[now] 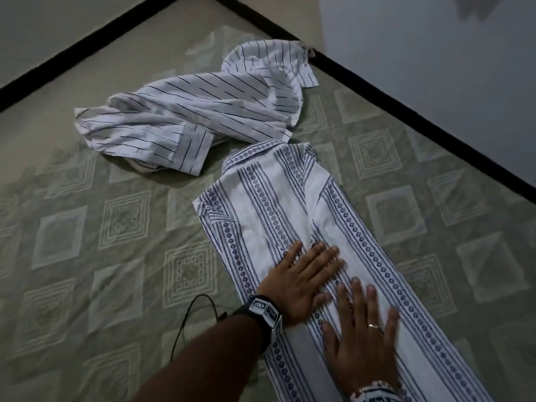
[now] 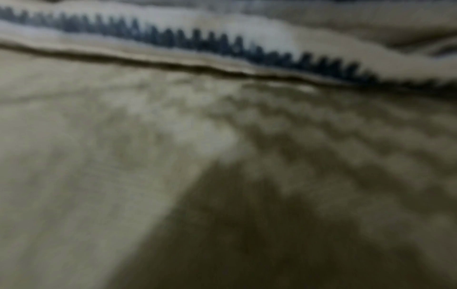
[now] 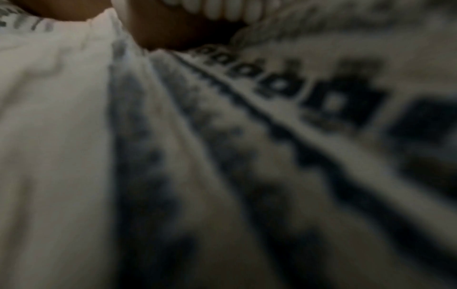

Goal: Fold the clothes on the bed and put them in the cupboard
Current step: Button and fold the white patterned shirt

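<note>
A white shirt with blue patterned stripes (image 1: 272,198) lies on the bed, folded lengthwise into a long narrow strip, collar at the far end. My left hand (image 1: 301,274) lies flat on its middle with straight fingers. My right hand (image 1: 362,326), with a ring on one finger, presses flat just below and to the right. A second white shirt with thin dark stripes (image 1: 203,111) lies crumpled beyond the collar. The left wrist view shows a blurred shirt edge (image 2: 222,45) on the sheet. Blurred patterned shirt cloth (image 3: 272,136) fills the right wrist view.
The bed carries a grey-green sheet with square patterns (image 1: 87,242). A black bed edge (image 1: 406,111) runs along the far and right sides, with a pale wall (image 1: 435,53) behind. A thin black cable (image 1: 188,320) lies by my left forearm.
</note>
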